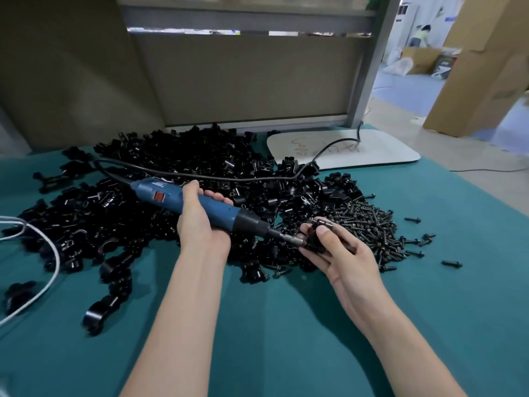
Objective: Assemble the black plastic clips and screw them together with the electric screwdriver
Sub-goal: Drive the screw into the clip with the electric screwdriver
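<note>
My left hand grips the blue electric screwdriver around its body, tip pointing right. The bit meets a black plastic clip that my right hand holds between thumb and fingers, just above the table. A big heap of loose black clips covers the teal table behind and left of my hands. A pile of dark screws lies right of my right hand, with a few strays scattered further right.
The screwdriver's black cable runs over the clip heap to the back right, across a white tray. A white cord loops at the left. Some clips lie apart at front left. A grey partition stands behind; cardboard boxes are at the far right.
</note>
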{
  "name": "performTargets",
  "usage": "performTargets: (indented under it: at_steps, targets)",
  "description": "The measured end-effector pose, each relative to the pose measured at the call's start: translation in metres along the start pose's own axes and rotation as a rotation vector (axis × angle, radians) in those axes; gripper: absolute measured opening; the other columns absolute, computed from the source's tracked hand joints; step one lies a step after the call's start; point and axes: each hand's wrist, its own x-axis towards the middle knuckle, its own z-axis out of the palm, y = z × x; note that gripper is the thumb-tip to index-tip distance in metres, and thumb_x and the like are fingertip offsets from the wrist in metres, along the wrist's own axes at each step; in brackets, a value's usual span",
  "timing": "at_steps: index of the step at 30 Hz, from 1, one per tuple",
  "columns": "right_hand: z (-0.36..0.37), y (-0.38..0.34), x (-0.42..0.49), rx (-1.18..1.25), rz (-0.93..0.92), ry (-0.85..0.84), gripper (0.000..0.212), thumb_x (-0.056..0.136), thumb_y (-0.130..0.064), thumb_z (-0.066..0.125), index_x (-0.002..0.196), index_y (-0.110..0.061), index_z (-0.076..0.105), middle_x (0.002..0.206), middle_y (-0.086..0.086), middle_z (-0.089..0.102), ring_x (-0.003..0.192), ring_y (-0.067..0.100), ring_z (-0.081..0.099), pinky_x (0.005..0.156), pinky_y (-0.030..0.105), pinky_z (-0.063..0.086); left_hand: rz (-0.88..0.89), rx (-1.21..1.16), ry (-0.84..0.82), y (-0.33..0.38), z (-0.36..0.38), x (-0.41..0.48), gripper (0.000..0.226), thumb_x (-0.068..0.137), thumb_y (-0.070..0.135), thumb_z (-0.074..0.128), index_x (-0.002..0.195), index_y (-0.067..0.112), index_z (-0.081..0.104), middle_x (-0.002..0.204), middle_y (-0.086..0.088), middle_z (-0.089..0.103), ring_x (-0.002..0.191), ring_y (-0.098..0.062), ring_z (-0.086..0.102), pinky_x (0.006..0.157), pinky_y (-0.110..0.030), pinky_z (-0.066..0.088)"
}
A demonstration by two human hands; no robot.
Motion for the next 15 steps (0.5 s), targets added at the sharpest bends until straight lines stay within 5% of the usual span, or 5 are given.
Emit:
performTargets:
  at_steps: [15]
  targets:
    - [0.0027, -0.0013, -0.0044, 0.021, -0.019, -0.016, 0.026, 0.082, -0.020, 0.074, 0.106, -0.012, 0.079, 0.111, 0.017, 0.077, 0.110, 0.027, 0.073, 0.086, 0.034, 0.061, -0.029, 0.020, -0.013, -0.0014, -0.0012, -0.0017, 0.019, 0.088, 0.020, 0.071, 0.089, 0.014, 0.053, 0.071, 0.002, 0.062, 0.052, -0.010, 0.058, 0.059, -0.026, 0.054]
